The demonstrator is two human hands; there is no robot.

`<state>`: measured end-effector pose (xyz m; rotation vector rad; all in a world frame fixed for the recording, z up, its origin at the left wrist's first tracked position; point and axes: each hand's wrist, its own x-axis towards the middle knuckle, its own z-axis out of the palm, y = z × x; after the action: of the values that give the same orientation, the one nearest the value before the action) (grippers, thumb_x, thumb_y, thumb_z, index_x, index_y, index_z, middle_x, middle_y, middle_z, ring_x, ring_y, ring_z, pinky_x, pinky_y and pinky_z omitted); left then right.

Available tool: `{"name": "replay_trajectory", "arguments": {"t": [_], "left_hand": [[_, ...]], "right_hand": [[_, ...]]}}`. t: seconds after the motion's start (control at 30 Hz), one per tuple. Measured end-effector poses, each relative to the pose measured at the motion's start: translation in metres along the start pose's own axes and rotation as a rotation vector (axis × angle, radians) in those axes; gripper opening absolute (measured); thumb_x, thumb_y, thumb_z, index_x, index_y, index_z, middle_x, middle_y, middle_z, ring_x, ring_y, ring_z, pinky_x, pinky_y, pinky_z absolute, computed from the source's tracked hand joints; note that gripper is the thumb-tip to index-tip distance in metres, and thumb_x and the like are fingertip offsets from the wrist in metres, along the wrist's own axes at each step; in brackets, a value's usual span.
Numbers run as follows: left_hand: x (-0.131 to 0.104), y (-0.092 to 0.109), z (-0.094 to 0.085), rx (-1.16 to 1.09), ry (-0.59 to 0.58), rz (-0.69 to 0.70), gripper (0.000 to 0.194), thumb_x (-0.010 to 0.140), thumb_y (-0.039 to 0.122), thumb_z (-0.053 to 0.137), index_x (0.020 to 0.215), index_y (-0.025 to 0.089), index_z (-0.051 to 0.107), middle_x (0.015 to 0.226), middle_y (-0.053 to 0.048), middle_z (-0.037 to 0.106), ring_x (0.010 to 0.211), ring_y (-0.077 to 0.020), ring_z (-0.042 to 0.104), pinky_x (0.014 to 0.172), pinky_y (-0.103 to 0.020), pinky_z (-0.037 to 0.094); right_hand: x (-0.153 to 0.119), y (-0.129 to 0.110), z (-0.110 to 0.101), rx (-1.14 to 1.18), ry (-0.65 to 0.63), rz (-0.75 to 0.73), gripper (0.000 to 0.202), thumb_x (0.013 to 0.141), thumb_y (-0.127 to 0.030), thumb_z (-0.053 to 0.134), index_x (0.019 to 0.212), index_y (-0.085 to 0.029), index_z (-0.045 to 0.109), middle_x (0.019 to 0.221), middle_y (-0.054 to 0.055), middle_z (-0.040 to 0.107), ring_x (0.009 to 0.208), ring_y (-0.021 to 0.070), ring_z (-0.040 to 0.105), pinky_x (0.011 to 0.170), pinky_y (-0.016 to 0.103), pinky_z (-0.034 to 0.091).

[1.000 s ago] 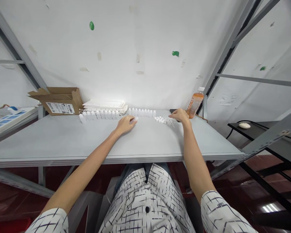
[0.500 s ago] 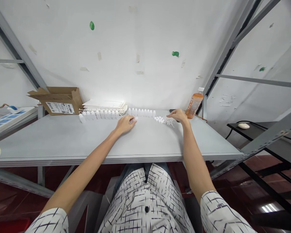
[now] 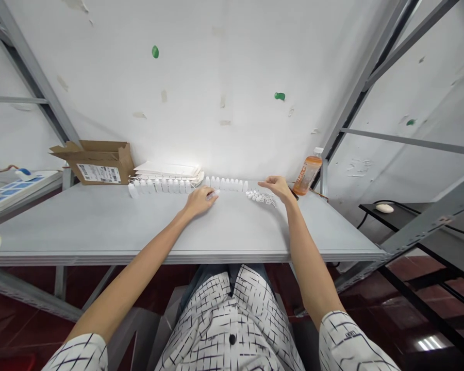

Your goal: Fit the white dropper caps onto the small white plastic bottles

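Note:
My left hand [image 3: 201, 201] rests at the middle of the grey table [image 3: 139, 226], its fingers closed around a small white bottle [image 3: 215, 195]. My right hand [image 3: 274, 186] hovers over the right part of the table with thumb and fingertips pinched; whatever is between them is too small to make out. Below it lie a cluster of small white caps [image 3: 254, 195] and a tangle of thin white pieces [image 3: 269, 199]. Behind the hands stands a row of white bottles [image 3: 228, 184]. Further left is another row of bottles [image 3: 162, 185] with thin stems on top.
An open cardboard box [image 3: 98, 165] sits at the back left beside stacked white sheets [image 3: 168, 170]. An orange drink bottle [image 3: 308, 172] leans at the back right near a dark object [image 3: 294, 194]. Metal shelf posts frame both sides.
My right hand has lifted and moved slightly left, away from the thin white pieces. My left hand keeps the small bottle in place. The camera view has shifted a little.

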<state>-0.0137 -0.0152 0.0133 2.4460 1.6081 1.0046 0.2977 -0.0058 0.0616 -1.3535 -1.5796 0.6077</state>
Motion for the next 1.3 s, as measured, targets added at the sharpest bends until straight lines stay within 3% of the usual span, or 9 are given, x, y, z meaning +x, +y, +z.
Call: {"name": "replay_trajectory", "arguments": {"t": [0.13,0.3,0.43,0.87,1.17,1.3], "left_hand": [[0.000,0.000,0.001,-0.050,-0.041,0.028,0.028,0.084,0.039,0.056,0.088,0.018,0.074,0.092,-0.008,0.073,0.083,-0.0236,0.063,0.074,-0.033,0.047],[0.000,0.002,0.004,-0.176,-0.109,0.067,0.031,0.081,0.042,0.060,0.088,0.017,0.075,0.093,-0.008,0.075,0.083,-0.0222,0.065,0.080,-0.033,0.050],[-0.001,0.005,0.004,-0.202,-0.127,0.063,0.033,0.079,0.044,0.062,0.090,0.016,0.076,0.092,-0.008,0.075,0.085,-0.0230,0.066,0.082,-0.035,0.051],[-0.001,0.007,0.004,-0.185,-0.140,0.109,0.031,0.079,0.043,0.062,0.087,0.016,0.077,0.086,-0.007,0.074,0.079,-0.0209,0.064,0.074,-0.031,0.048],[-0.001,0.007,0.006,-0.156,-0.120,0.135,0.027,0.079,0.041,0.064,0.083,0.018,0.076,0.079,-0.006,0.073,0.075,-0.0198,0.063,0.069,-0.029,0.047],[-0.002,0.007,0.005,-0.153,-0.128,0.136,0.027,0.079,0.041,0.063,0.084,0.018,0.077,0.081,-0.006,0.073,0.076,-0.0203,0.064,0.070,-0.029,0.048]], "right_hand": [[-0.004,-0.012,0.026,0.083,-0.180,-0.105,0.039,0.064,-0.050,0.079,0.067,-0.016,0.060,0.061,0.001,0.061,0.055,0.0102,0.047,0.053,0.024,0.032],[-0.012,-0.023,0.066,0.015,-0.371,-0.177,0.040,0.066,-0.051,0.079,0.064,-0.016,0.059,0.053,0.000,0.060,0.052,0.0113,0.051,0.054,0.024,0.035],[-0.017,-0.025,0.084,-0.069,-0.401,-0.233,0.035,0.070,-0.047,0.077,0.064,-0.017,0.059,0.052,-0.002,0.058,0.051,0.0116,0.053,0.056,0.024,0.037],[-0.023,-0.025,0.090,-0.015,-0.443,-0.266,0.028,0.076,-0.042,0.076,0.074,-0.015,0.067,0.076,0.004,0.069,0.060,0.0147,0.066,0.055,0.024,0.047],[-0.026,-0.029,0.091,0.000,-0.454,-0.209,0.031,0.085,-0.042,0.069,0.075,-0.014,0.070,0.072,0.007,0.071,0.061,0.0156,0.069,0.049,0.021,0.049],[-0.025,-0.029,0.092,0.046,-0.462,-0.172,0.028,0.083,-0.038,0.071,0.074,-0.012,0.070,0.071,0.008,0.071,0.062,0.0162,0.069,0.048,0.021,0.050]]}}
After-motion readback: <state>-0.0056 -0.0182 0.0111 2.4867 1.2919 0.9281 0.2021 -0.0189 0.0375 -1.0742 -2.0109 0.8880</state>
